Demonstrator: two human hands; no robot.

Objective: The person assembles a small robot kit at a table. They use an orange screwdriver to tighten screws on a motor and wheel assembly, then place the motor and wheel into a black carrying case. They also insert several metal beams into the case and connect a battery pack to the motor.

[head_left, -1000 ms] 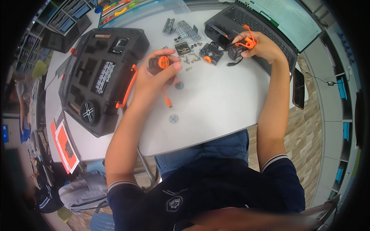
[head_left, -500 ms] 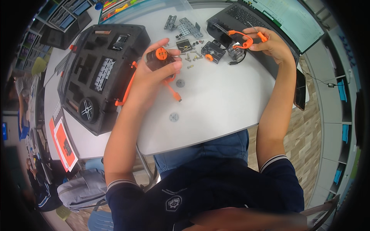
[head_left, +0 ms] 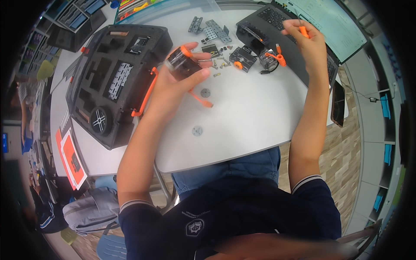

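My left hand (head_left: 173, 84) holds a small black motor block with an orange hub (head_left: 182, 63) above the white table (head_left: 255, 125); an orange cable (head_left: 200, 99) hangs from it toward the tabletop. My right hand (head_left: 305, 41) is raised over the laptop and pinches a small orange plug (head_left: 304, 31). Between the hands lie two more black modules with orange parts (head_left: 242, 57) and an orange cable (head_left: 277, 58), plus scattered small screws (head_left: 219, 65).
An open black foam-lined kit case (head_left: 112, 82) with orange latches sits at the left. Grey metal brackets (head_left: 212, 29) lie at the back, two grey discs (head_left: 197, 130) on the table, a laptop (head_left: 277, 21) at the back right, a dark phone (head_left: 338, 104) at the right edge.
My right hand has lifted off the modules and moved up and right with the orange plug. My left hand has raised the motor block slightly.
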